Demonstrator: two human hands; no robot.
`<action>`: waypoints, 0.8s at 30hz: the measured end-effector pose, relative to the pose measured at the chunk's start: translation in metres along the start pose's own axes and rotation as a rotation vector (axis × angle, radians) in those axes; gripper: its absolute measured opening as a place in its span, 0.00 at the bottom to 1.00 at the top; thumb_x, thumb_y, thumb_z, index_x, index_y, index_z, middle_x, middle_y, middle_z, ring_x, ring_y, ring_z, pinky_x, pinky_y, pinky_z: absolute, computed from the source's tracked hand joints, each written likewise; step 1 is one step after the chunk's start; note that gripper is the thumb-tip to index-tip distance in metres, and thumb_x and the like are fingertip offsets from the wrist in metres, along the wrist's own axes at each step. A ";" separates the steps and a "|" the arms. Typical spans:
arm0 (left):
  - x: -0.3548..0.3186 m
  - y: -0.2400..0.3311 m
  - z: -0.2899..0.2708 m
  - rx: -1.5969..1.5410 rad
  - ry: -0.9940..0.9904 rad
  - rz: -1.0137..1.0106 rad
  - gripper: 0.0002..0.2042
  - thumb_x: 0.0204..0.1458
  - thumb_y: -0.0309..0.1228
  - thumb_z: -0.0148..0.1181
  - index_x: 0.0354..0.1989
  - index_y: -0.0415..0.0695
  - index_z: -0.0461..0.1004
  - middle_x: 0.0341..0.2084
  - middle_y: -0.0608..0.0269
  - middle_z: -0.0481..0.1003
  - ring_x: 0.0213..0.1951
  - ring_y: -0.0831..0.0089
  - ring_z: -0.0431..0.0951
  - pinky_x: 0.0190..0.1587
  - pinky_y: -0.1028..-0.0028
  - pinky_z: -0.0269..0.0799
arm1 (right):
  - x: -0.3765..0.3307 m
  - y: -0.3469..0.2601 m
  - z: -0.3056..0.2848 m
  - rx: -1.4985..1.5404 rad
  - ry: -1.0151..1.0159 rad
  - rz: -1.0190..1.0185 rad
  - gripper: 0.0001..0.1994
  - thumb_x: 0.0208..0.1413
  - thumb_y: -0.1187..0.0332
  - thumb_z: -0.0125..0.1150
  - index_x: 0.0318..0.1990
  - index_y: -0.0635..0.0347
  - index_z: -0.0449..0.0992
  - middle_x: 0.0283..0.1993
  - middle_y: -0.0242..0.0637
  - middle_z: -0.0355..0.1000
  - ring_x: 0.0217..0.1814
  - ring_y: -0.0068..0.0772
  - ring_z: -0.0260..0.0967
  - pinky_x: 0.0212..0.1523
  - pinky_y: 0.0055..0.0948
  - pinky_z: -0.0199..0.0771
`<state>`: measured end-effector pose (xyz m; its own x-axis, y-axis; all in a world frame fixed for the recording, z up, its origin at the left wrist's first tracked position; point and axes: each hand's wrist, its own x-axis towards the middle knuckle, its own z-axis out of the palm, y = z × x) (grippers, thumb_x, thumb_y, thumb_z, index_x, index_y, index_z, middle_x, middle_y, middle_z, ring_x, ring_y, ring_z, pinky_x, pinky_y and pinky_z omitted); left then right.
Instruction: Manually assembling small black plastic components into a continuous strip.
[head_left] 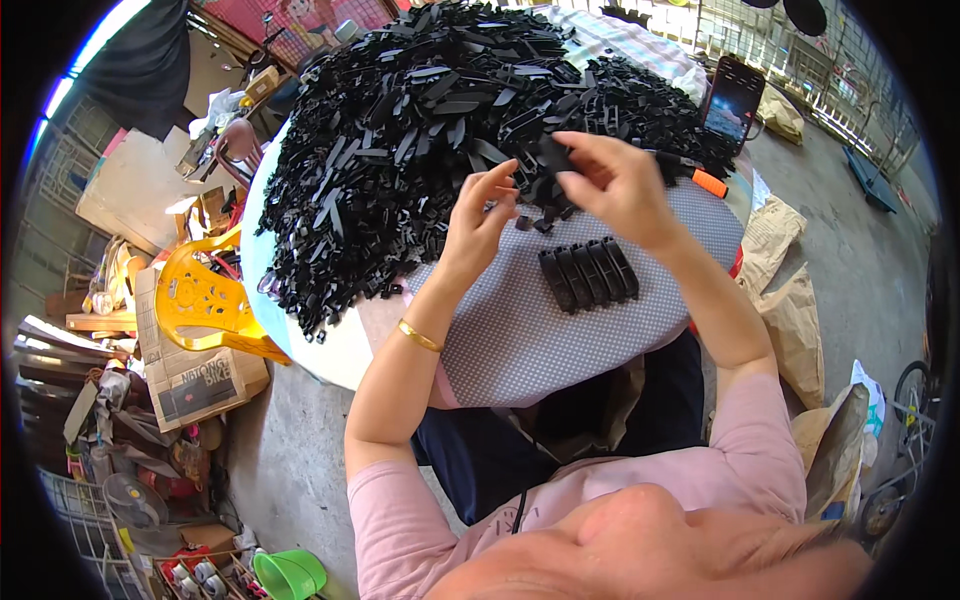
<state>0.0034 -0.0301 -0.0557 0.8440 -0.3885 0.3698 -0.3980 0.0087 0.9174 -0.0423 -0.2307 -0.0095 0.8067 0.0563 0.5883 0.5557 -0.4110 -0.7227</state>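
Over the near edge of a large heap of black plastic pieces (pixel 400 150), my right hand (pixel 622 190) holds a dark plastic piece (pixel 553 156) between thumb and fingers; the piece is blurred. Facing it, my left hand (pixel 482 222) has its fingers curled in, and whatever is in them is too small to make out. A few loose black bits lie on the table just under the hands. Closer to me, a row of several joined or side-by-side black ribbed plastic parts (pixel 588 274) rests on the dotted grey cloth (pixel 500 345).
An orange-handled tool (pixel 709 182) lies at the heap's right edge, with a phone (pixel 733 100) propped upright behind it. A yellow plastic chair (pixel 205 300) and a cardboard box (pixel 200 375) stand left of the round table. Brown paper sacks (pixel 795 330) are on the right.
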 end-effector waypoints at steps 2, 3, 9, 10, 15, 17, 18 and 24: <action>0.001 0.001 -0.008 0.514 0.123 0.107 0.19 0.48 0.18 0.51 0.50 0.44 0.70 0.38 0.60 0.66 0.38 0.75 0.69 0.36 0.77 0.71 | -0.008 -0.004 -0.022 -0.206 -0.042 0.046 0.19 0.44 0.76 0.60 0.47 0.62 0.73 0.28 0.33 0.70 0.25 0.17 0.65 0.27 0.17 0.67; -0.001 0.001 -0.014 0.522 0.134 0.101 0.19 0.48 0.18 0.51 0.50 0.44 0.70 0.38 0.60 0.66 0.38 0.75 0.69 0.36 0.77 0.71 | -0.015 -0.007 -0.031 -0.307 -0.105 0.088 0.19 0.43 0.76 0.60 0.46 0.62 0.73 0.26 0.33 0.69 0.22 0.17 0.63 0.25 0.18 0.65; 0.004 -0.007 0.004 0.884 0.001 0.230 0.19 0.46 0.30 0.60 0.48 0.46 0.70 0.38 0.54 0.69 0.40 0.58 0.69 0.45 0.67 0.67 | -0.061 0.007 -0.052 -0.487 -0.266 0.083 0.18 0.40 0.73 0.59 0.43 0.62 0.74 0.23 0.38 0.68 0.20 0.30 0.64 0.24 0.28 0.65; 0.006 -0.009 0.007 0.905 0.035 0.211 0.20 0.44 0.32 0.62 0.48 0.45 0.70 0.35 0.54 0.71 0.40 0.58 0.69 0.44 0.66 0.67 | -0.063 0.006 -0.051 -0.461 -0.295 0.095 0.17 0.41 0.72 0.59 0.43 0.63 0.73 0.23 0.38 0.68 0.20 0.31 0.64 0.25 0.28 0.66; 0.010 -0.018 0.004 0.838 0.061 0.135 0.18 0.43 0.29 0.62 0.45 0.42 0.71 0.27 0.55 0.75 0.34 0.60 0.72 0.40 0.67 0.68 | -0.067 0.013 -0.045 -0.442 -0.356 -0.053 0.13 0.46 0.71 0.58 0.41 0.64 0.74 0.26 0.42 0.70 0.23 0.39 0.68 0.28 0.31 0.68; 0.010 -0.020 0.001 0.799 0.080 0.118 0.17 0.43 0.28 0.61 0.44 0.41 0.72 0.27 0.55 0.75 0.32 0.61 0.73 0.39 0.68 0.69 | -0.062 0.013 -0.047 -0.433 -0.339 -0.019 0.11 0.47 0.70 0.57 0.39 0.63 0.75 0.28 0.43 0.71 0.27 0.43 0.69 0.31 0.35 0.69; 0.010 -0.015 0.005 0.701 0.138 0.102 0.16 0.43 0.27 0.61 0.43 0.41 0.72 0.28 0.55 0.75 0.29 0.63 0.74 0.37 0.70 0.70 | -0.060 0.013 -0.049 -0.426 -0.322 0.022 0.09 0.48 0.69 0.56 0.36 0.63 0.76 0.30 0.45 0.72 0.32 0.47 0.70 0.34 0.38 0.69; 0.002 0.007 -0.006 0.593 0.380 0.051 0.12 0.44 0.24 0.56 0.39 0.37 0.74 0.27 0.57 0.75 0.27 0.74 0.74 0.33 0.77 0.70 | -0.030 0.044 -0.044 -0.730 -0.217 0.032 0.09 0.47 0.66 0.58 0.34 0.58 0.78 0.31 0.41 0.72 0.34 0.43 0.71 0.36 0.36 0.71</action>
<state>0.0046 -0.0252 -0.0476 0.8431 -0.0517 0.5353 -0.4783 -0.5273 0.7023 -0.0510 -0.2909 -0.0432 0.8836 0.1804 0.4321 0.3178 -0.9089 -0.2702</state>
